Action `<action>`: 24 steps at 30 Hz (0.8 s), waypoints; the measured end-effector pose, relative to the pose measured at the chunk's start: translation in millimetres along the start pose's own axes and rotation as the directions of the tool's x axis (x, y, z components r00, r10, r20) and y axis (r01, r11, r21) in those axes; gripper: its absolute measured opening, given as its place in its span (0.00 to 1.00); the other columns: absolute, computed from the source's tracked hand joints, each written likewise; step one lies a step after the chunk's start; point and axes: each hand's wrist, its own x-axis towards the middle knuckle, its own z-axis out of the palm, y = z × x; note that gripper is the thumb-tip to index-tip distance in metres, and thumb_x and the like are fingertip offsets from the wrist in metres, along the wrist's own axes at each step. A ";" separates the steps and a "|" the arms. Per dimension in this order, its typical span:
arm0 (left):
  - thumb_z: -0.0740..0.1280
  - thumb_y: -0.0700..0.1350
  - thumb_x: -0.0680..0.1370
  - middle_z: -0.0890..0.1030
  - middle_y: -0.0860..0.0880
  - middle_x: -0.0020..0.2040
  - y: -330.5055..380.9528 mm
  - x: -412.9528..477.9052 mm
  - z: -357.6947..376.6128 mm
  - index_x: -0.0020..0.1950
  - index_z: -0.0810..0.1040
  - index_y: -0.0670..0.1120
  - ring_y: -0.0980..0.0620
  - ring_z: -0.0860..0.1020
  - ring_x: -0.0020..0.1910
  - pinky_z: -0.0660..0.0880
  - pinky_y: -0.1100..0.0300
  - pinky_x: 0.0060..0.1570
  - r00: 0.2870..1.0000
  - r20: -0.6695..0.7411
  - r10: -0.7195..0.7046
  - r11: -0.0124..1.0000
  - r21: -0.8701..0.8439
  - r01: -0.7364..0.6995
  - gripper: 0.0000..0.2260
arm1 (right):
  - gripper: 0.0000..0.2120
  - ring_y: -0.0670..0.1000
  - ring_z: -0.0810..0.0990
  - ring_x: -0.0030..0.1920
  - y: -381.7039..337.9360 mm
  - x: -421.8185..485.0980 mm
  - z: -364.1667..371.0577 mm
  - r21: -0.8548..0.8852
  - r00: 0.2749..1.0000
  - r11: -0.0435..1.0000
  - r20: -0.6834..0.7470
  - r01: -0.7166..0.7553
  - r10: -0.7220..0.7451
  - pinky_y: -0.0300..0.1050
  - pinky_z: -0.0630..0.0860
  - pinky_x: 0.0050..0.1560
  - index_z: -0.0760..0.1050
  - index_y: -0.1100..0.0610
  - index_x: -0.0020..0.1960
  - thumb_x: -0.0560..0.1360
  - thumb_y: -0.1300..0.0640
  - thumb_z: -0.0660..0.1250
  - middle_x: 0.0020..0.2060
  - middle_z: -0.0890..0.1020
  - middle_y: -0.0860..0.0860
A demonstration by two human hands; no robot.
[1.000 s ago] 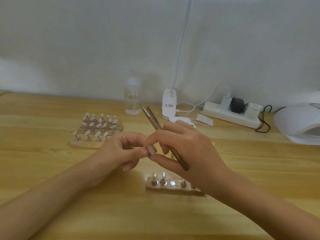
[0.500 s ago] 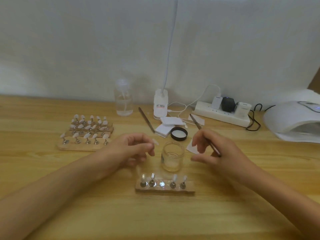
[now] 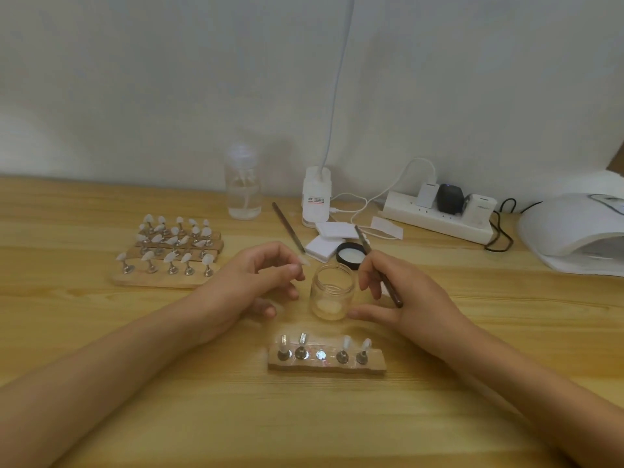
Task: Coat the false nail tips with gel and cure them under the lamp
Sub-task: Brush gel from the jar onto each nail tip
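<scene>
The left hand (image 3: 256, 282) pinches one false nail tip (image 3: 304, 260) between thumb and forefinger, just left of the open glass jar (image 3: 332, 292). The right hand (image 3: 405, 298) grips a brush (image 3: 381, 273) at the jar's other side. So slight a pinch could let the tip twist or drop under the brush, smearing gel onto skin.

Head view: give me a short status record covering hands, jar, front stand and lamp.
left hand: pinches a nail tip, left of the jar
right hand: holds a brush, beside the jar
jar: upright, open; lid lies behind it
front stand: four holders standing, middle spot empty
lamp: far right, away from both hands
</scene>
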 end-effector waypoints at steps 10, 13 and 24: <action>0.69 0.41 0.77 0.83 0.53 0.42 -0.3 8.4 5.9 0.50 0.81 0.46 0.58 0.77 0.33 0.72 0.67 0.26 0.961 -0.247 0.122 0.986 -0.080 -0.146 0.03 | 0.14 0.49 0.74 0.30 -31.6 8.8 -61.0 0.489 0.943 0.851 -0.331 0.191 -0.021 0.37 0.71 0.28 0.84 0.53 0.55 0.82 0.52 0.60 0.31 0.78 0.52; 0.69 0.41 0.77 0.84 0.50 0.44 -6.5 5.0 9.1 0.47 0.80 0.47 0.55 0.77 0.33 0.71 0.64 0.25 0.931 -0.267 0.248 0.969 0.087 -0.233 0.01 | 0.09 0.50 0.77 0.27 -36.2 11.7 -55.5 0.489 0.954 0.858 -0.300 0.156 -0.003 0.38 0.74 0.27 0.79 0.59 0.49 0.82 0.60 0.61 0.29 0.80 0.54; 0.71 0.40 0.76 0.81 0.56 0.41 -10.2 5.9 9.4 0.46 0.81 0.47 0.56 0.76 0.32 0.72 0.65 0.28 0.929 -0.233 0.288 0.954 0.150 -0.258 0.03 | 0.07 0.48 0.78 0.26 -36.1 13.2 -36.0 0.366 0.993 0.929 -0.115 0.056 -0.015 0.37 0.74 0.27 0.72 0.56 0.42 0.78 0.58 0.66 0.29 0.81 0.54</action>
